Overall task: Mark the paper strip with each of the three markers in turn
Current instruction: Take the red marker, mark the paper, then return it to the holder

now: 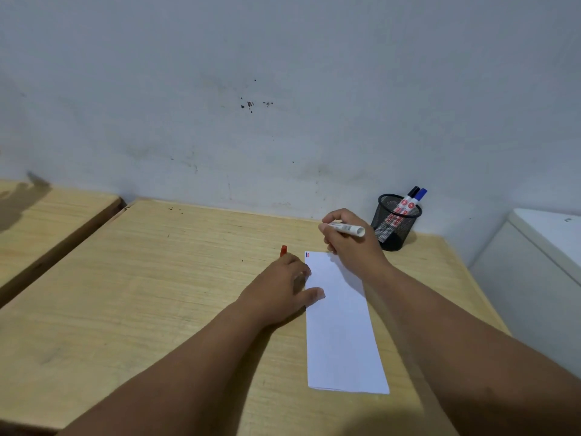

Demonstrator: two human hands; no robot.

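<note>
A white paper strip (342,335) lies lengthwise on the wooden table (157,294), with small blue and red marks (307,254) at its far left corner. My right hand (352,243) holds a white marker (345,229) sideways above the strip's far end; its tip is hidden in my fingers. My left hand (283,287) rests at the strip's left edge, thumb on the paper, fingers closed around a red cap (283,250) that sticks out beyond them. A black-capped marker (408,199) and a blue-capped marker (416,201) stand in a black mesh cup (393,228).
The mesh cup stands at the far right of the table against a grey wall. A second wooden table (47,221) sits to the left across a gap. A white cabinet (540,256) stands beyond the table's right edge.
</note>
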